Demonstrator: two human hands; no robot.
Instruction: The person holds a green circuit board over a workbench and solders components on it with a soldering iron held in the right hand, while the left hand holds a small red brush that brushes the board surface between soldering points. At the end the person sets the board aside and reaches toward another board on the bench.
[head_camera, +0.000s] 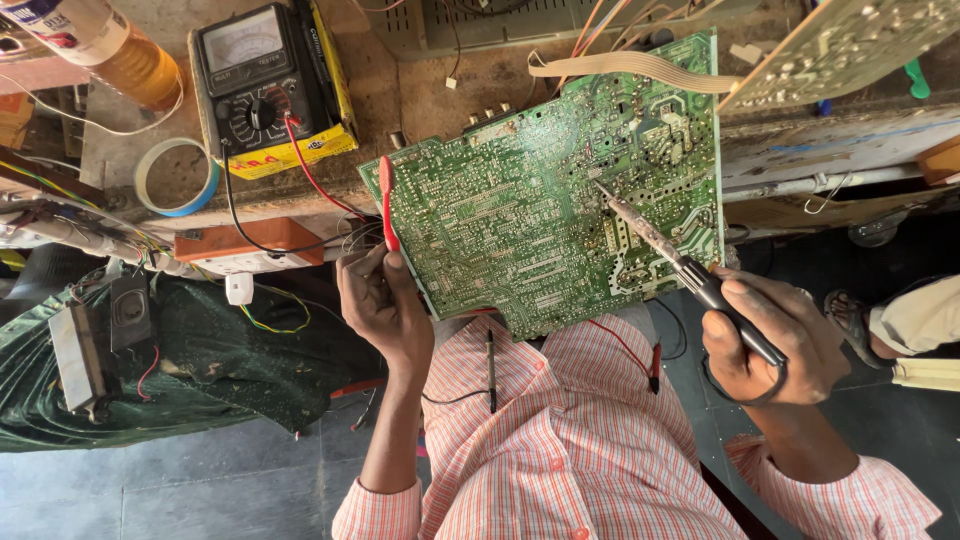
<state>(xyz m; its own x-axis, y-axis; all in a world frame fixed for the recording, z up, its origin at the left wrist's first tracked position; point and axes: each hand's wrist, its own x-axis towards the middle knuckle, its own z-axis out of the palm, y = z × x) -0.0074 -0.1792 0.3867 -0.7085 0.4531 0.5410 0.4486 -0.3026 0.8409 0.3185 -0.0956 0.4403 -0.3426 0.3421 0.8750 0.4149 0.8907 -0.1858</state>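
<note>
A large green circuit board stands tilted, solder side toward me, resting against the workbench edge and my lap. My left hand holds a red test probe at the board's left edge, probe pointing up along that edge. My right hand grips the black handle of a soldering iron. The iron's metal tip touches the board's upper right area. A black probe lies on my checked shirt below the board.
An analog multimeter in a yellow case sits on the bench at upper left, its red and black leads trailing down. Nearby are a tape roll, a bottle and a second board. Another person's sandalled foot is at right.
</note>
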